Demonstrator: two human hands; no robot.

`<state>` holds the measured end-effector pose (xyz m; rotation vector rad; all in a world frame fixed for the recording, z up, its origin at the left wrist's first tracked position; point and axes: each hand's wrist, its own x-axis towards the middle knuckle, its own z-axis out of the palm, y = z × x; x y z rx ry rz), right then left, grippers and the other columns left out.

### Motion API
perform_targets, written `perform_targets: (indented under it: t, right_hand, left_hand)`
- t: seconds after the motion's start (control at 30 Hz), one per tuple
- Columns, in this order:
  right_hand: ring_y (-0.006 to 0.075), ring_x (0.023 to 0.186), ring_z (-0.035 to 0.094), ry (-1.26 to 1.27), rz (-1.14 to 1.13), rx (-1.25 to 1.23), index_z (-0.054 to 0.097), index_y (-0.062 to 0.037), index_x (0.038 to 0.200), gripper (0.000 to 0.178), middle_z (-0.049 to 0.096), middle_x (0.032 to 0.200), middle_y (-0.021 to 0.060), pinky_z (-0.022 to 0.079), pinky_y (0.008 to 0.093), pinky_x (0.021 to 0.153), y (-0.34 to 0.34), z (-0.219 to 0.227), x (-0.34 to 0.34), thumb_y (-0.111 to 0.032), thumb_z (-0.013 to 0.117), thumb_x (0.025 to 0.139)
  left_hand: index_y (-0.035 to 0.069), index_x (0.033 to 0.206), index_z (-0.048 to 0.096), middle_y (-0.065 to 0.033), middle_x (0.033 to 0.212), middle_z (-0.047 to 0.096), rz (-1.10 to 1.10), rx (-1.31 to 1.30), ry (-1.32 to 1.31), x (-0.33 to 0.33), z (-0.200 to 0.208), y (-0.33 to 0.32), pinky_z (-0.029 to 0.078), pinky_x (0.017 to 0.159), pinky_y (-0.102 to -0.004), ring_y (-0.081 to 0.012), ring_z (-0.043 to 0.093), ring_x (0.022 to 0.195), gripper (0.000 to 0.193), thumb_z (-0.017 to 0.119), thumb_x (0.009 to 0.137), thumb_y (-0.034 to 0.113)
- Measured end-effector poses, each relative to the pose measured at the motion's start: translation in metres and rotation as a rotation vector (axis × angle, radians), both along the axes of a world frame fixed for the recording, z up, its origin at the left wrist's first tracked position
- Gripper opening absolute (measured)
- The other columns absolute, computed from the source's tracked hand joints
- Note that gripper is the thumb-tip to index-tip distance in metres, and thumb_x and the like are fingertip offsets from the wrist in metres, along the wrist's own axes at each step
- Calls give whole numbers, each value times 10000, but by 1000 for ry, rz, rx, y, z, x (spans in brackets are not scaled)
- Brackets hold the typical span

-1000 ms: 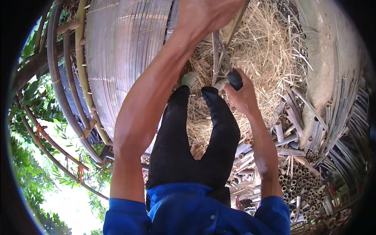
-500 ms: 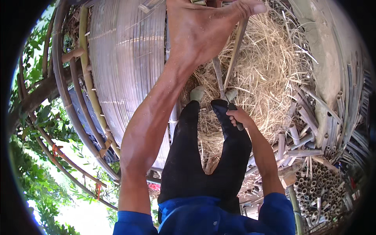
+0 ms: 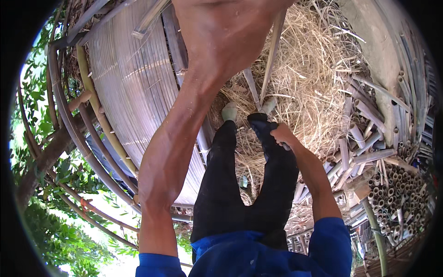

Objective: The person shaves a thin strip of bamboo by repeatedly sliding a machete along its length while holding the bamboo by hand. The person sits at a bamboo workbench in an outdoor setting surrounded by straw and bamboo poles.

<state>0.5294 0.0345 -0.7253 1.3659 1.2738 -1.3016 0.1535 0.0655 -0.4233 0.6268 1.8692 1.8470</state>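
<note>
My left hand [image 3: 228,34] looms large at the top edge, its fingers cut off by the frame, so its grip is hidden. Two pale bamboo strips [image 3: 273,57] come down from behind it and meet in a narrow V near my feet. Down by my right knee, my right hand [image 3: 283,135] is closed round the dark handle of a knife [image 3: 274,125]. The knife's blade is hard to make out against my dark trouser leg and the foot of the strips.
Straw-like shavings [image 3: 314,78] cover the ground ahead. A slatted bamboo mat [image 3: 124,69] lies to the left, beside a curved pole railing [image 3: 69,115]. At right are loose bamboo pieces [image 3: 364,117], a stack of cut bamboo tubes [image 3: 399,198] and a pale wall [image 3: 376,41].
My left hand has risen and shifted slightly left, its thumb leaving the frame. My right hand, with the knife, has moved slightly up. The whole view has turned a little.
</note>
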Motion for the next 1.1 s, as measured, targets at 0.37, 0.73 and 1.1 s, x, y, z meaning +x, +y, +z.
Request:
perform_targets:
  t: [0.37, 0.73, 1.1]
  right_hand:
    - [223, 515, 614, -1, -579, -261, 603, 22, 786, 194, 618, 674, 142, 443, 379, 411, -13, -22, 17, -132, 699, 852]
    - [413, 933, 701, 125, 555, 475, 529, 17, 1302, 585, 696, 954, 263, 552, 523, 804, 9, -47, 75, -187, 709, 784]
    - [144, 447, 517, 297, -595, 306, 646, 10, 1026, 328, 558, 611, 41, 426, 334, 419, 47, 64, 30, -208, 782, 821]
  left_hand:
    - [8, 852, 775, 11, 552, 576, -134, -93, 186, 19, 6, 40, 263, 414, -224, -55, 423, 454, 176, 802, 858, 183]
    - [-59, 991, 749, -58, 569, 635, -56, 104, 448, 71, 5, 91, 289, 324, -220, -65, 506, 399, 177, 726, 878, 76]
    - [41, 742, 552, 88, 572, 446, -151, 590, 7, 93, 58, 84, 264, 448, -223, -10, 376, 495, 343, 625, 1026, 219]
